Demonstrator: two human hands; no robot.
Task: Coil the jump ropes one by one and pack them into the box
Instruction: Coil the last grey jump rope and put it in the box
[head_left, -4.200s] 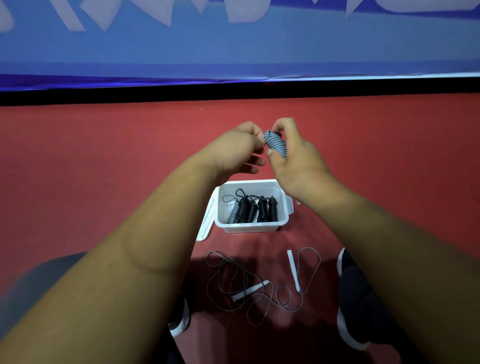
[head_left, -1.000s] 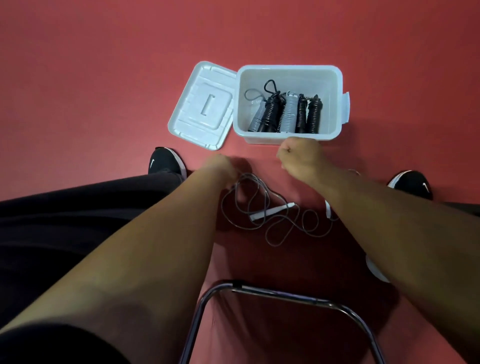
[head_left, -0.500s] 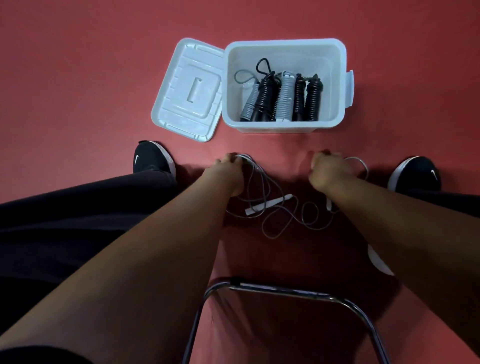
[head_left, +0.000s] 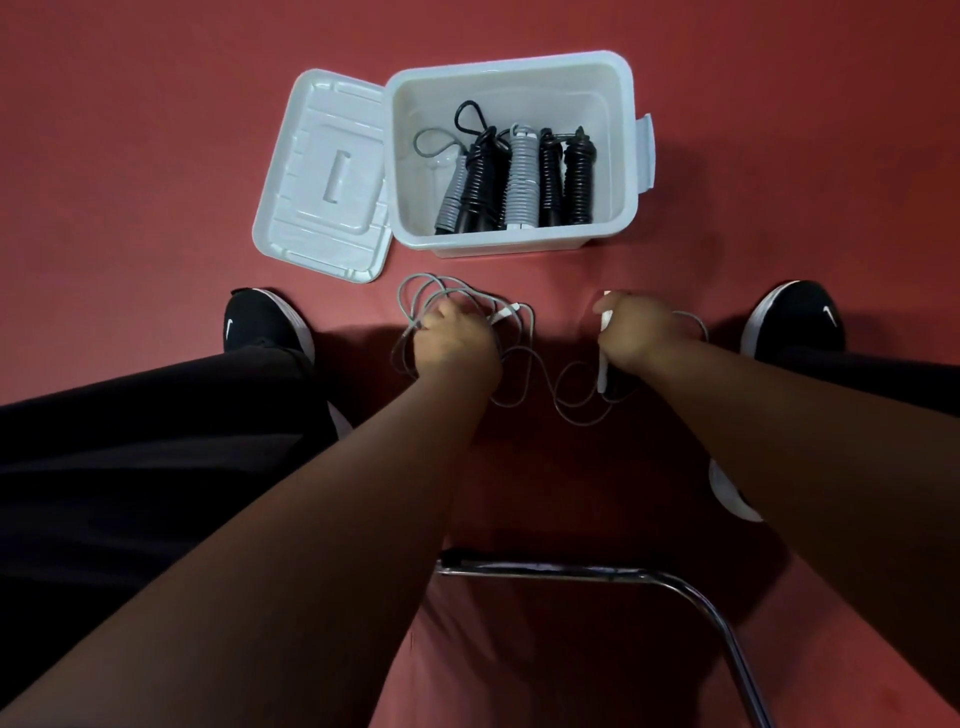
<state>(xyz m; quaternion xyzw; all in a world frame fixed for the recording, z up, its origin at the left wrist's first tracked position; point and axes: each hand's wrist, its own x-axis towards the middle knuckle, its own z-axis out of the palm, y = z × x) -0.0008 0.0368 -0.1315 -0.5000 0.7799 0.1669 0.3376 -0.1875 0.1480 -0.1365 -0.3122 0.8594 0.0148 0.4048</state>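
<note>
red floor (head_left: 156, 156) fills the view, and the white box (head_left: 511, 244) stands open on it. its lid (head_left: 322, 176) lies flat on the floor, touching the box's left side. inside the box five coiled jump ropes (head_left: 519, 182) lean side by side against the near wall: grey, black, grey, black, black from left to right.

just in front of the box a loose grey jump rope (head_left: 524, 358) sprawls in tangled loops. the left hand (head_left: 457, 338), in front of the box's left corner, is clenched round a bunch of those loops, and one white handle (head_left: 506, 313) pokes out just beside its fingers. the right hand (head_left: 634, 332), in front of the box's right half, grips the other white handle (head_left: 602, 369), which sticks out of the fist on both sides.

black shoes sit in front of the box to either side, the left shoe (head_left: 260, 322) below the lid and the right shoe (head_left: 795, 317) past the box's right corner. a chrome chair frame (head_left: 649, 577) curves across the floor well in front of the box.
</note>
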